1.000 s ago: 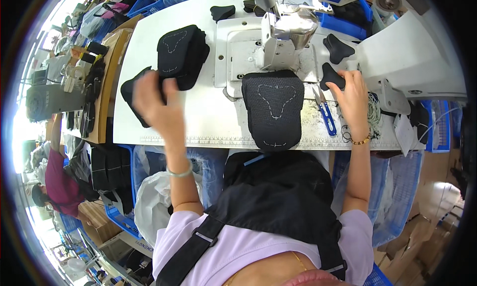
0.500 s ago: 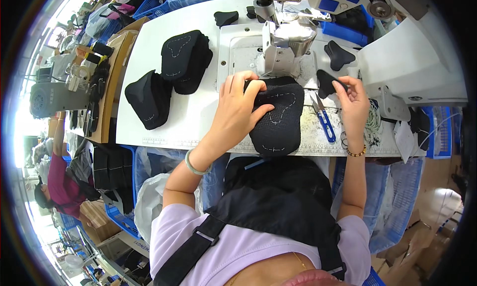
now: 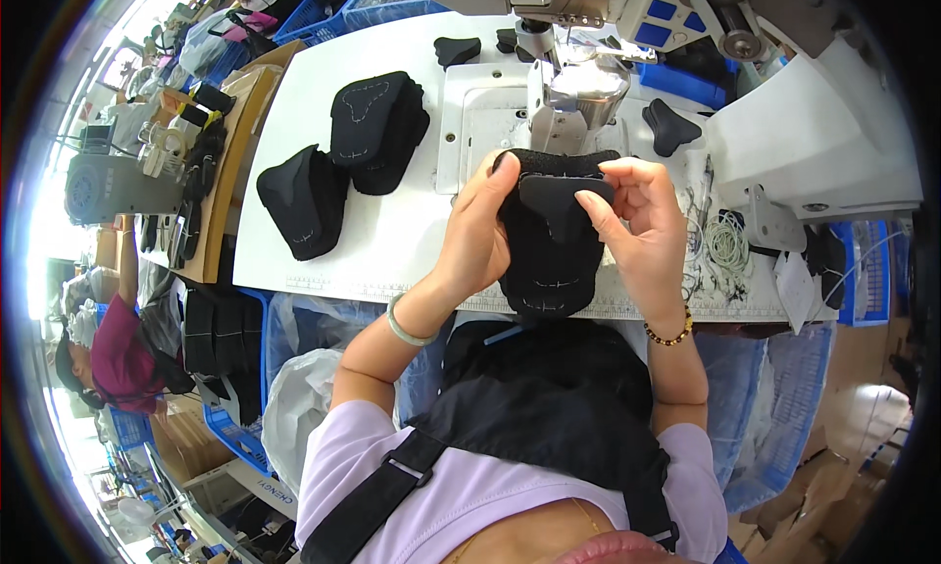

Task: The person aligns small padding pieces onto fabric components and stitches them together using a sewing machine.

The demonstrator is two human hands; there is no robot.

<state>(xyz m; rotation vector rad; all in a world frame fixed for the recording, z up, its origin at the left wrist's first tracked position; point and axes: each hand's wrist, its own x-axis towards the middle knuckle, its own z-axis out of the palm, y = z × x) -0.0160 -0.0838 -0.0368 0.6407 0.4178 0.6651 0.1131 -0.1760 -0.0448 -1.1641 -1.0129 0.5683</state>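
Observation:
In front of me, close to the table's near edge, is a black fabric panel [image 3: 552,280] with white chalk-like marks. A small black three-lobed pad [image 3: 561,203] lies over its upper part and covers the marked outline there. My right hand [image 3: 642,226] pinches the pad's right side between thumb and fingers. Curled round the panel's left edge is my left hand [image 3: 477,233], its thumb at the upper left corner beside the pad. The sewing machine's head [image 3: 580,98] stands just beyond the panel.
To the left sit one stack of marked black panels [image 3: 368,123] and another stack topped with a pad [image 3: 302,206]. Loose black pads lie at the right [image 3: 671,128] and far side [image 3: 457,51]. A pale thread tangle [image 3: 726,243] rests by the machine's white body [image 3: 814,138].
My right hand has brought the small pad leftward from the table onto the panel. My left hand has shifted to the panel's left edge. The blue-handled thread snips are no longer visible.

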